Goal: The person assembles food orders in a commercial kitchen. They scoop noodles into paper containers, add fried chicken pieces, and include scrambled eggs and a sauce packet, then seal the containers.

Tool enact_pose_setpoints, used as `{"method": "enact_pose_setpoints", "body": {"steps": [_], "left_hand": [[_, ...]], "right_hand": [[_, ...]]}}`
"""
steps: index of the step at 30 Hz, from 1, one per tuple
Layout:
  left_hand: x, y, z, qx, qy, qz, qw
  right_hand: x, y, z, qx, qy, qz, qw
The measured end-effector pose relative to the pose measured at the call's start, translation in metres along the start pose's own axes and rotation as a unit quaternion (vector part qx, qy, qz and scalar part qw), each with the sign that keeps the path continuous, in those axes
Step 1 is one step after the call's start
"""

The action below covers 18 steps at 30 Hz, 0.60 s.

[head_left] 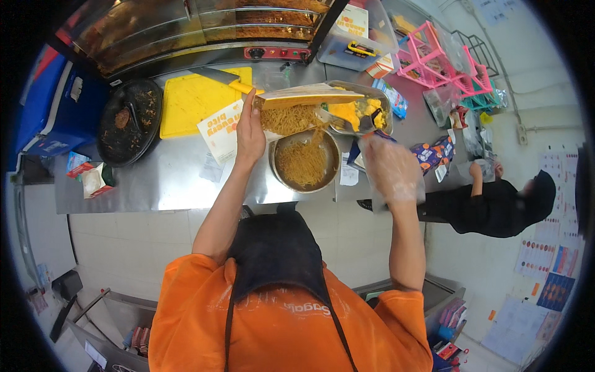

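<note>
My left hand (251, 133) is upright at the left side of an open paper food box (304, 96), gripping its edge. Fried noodles (290, 119) fill the box. Just in front of it stands a round metal bowl (336, 162) with more noodles (302, 164) inside, and some strands hang between bowl and box. My right hand (392, 167), in a clear plastic glove, is curled to the right of the bowl. What its fingers hold is hidden. A metal tray (338, 129) of yellow egg pieces lies behind it.
A knife (217, 75) rests on a yellow cutting board (186, 108), beside a black pan (130, 121). A heated display cabinet (260, 53) stands behind. Pink baskets (427, 59) and a plastic bin (353, 49) are at the back right. A co-worker (496, 204) stands right.
</note>
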<state>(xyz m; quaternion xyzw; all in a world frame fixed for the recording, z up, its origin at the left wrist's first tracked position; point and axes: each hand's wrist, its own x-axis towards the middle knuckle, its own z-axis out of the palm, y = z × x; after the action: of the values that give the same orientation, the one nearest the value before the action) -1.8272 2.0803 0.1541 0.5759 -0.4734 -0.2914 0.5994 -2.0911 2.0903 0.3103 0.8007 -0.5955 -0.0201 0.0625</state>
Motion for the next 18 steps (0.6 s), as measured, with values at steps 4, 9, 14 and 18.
{"method": "enact_pose_setpoints", "body": {"steps": [4, 9, 14, 18], "left_hand": [[-0.011, -0.004, 0.008, -0.012, 0.013, 0.002, 1.000], [-0.019, -0.021, 0.009, -0.012, 0.025, -0.052, 0.998], [-0.027, -0.049, 0.010, -0.004, 0.019, -0.116, 0.993], [-0.031, -0.072, 0.020, -0.033, 0.032, -0.130, 0.990]], "right_hand": [[0.050, -0.001, 0.021, 0.019, -0.134, -0.053, 0.989], [0.066, 0.025, 0.050, 0.316, -0.294, 0.005, 0.902], [0.042, 0.024, 0.027, 0.579, -0.220, 0.098, 0.779], [0.034, 0.030, -0.032, 0.621, -0.166, 0.071, 0.762]]}}
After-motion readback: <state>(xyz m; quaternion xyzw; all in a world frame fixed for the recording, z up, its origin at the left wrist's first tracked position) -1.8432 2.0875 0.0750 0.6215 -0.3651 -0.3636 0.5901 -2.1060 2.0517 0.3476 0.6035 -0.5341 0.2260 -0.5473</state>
